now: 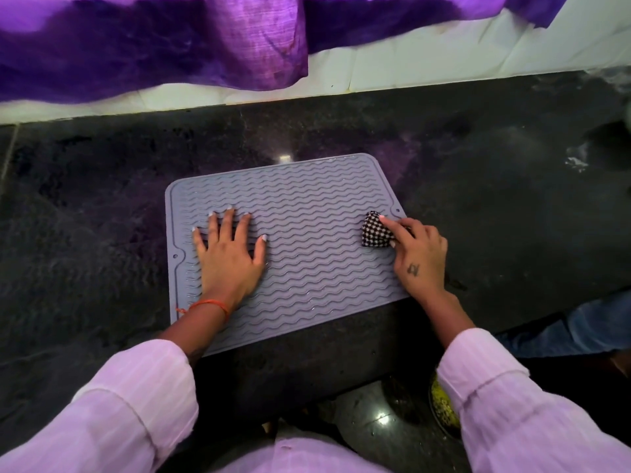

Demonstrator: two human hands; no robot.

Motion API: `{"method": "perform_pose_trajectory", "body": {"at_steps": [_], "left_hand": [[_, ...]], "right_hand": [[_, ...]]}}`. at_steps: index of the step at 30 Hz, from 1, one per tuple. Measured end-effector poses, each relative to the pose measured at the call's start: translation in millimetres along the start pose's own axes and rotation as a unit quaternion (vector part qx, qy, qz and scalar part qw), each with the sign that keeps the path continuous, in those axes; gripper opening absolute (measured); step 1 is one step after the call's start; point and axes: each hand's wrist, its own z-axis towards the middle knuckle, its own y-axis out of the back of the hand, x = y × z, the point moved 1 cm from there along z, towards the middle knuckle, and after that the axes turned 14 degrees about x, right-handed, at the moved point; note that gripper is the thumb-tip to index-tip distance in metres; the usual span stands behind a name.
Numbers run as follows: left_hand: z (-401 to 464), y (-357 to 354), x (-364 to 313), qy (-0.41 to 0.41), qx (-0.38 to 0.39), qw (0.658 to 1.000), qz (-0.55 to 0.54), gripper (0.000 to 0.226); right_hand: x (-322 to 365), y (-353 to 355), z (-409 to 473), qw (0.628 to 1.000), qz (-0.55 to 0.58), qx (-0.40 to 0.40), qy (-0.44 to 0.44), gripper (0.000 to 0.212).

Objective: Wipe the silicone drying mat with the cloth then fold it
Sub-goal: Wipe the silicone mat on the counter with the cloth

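The grey silicone drying mat [307, 233] lay flat on the dark counter [102, 199]. The left hand [229, 257] pressed down on it with fingers spread wide and flat. The right hand [418, 257] had its fingers curled around a bunched checked cloth [374, 232], which stuck out past its fingertips onto the mat.

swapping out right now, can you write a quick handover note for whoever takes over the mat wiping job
Left hand: open, flat on the left part of the silicone drying mat, pinning it down.
Right hand: shut on the bunched checked cloth, pressing it onto the mat near its right edge.
The mat lies flat and unfolded on the dark counter.
Done: wiping looks under way; how much is covered cannot be told.
Left: finish wiping the mat, then fold it.
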Motion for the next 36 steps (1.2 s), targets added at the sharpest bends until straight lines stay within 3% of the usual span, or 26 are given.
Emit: {"method": "perform_pose_trajectory", "body": {"at_steps": [3,10,13,18,20,24,29,33,36], "left_hand": [[0.2,-0.1,0.4,0.0,0.001,1.0,-0.002,0.067],[0.1,0.3,0.5,-0.001,-0.004,1.0,-0.003,0.066],[-0.3,0.9,-0.3,-0.001,-0.004,1.0,-0.007,0.066],[-0.5,1.5,-1.0,0.002,-0.004,1.0,-0.007,0.066],[0.0,1.4,-1.1,0.002,-0.002,1.0,-0.007,0.066],[0.3,1.3,-1.0,0.002,-0.006,1.0,-0.008,0.066],[0.8,0.5,-1.2,0.005,-0.007,1.0,-0.006,0.068],[0.4,0.8,-0.8,0.002,-0.009,1.0,-0.007,0.07],[0.2,0.7,-1.4,0.003,-0.011,1.0,-0.004,0.071]], "right_hand": [[-7.0,6.9,10.4,0.997,0.075,-0.009,0.028,0.048],[-1.3,-3.9,33.4,0.997,0.08,-0.001,-0.007,0.044],[-4.9,2.4,41.1,0.992,0.117,-0.039,0.001,0.047],[7.6,-9.7,48.2,0.999,0.026,0.002,-0.034,0.043],[5.8,-1.5,55.1,0.997,0.05,0.033,-0.039,0.045],[14.8,3.7,68.5,0.998,0.058,-0.012,-0.032,0.05],[25.9,-9.1,80.7,0.996,-0.028,0.072,-0.048,0.052],[24.4,3.1,98.0,0.999,0.018,0.034,-0.031,0.054],[31.2,-8.6,103.6,0.996,-0.041,0.066,-0.054,0.056]]}}
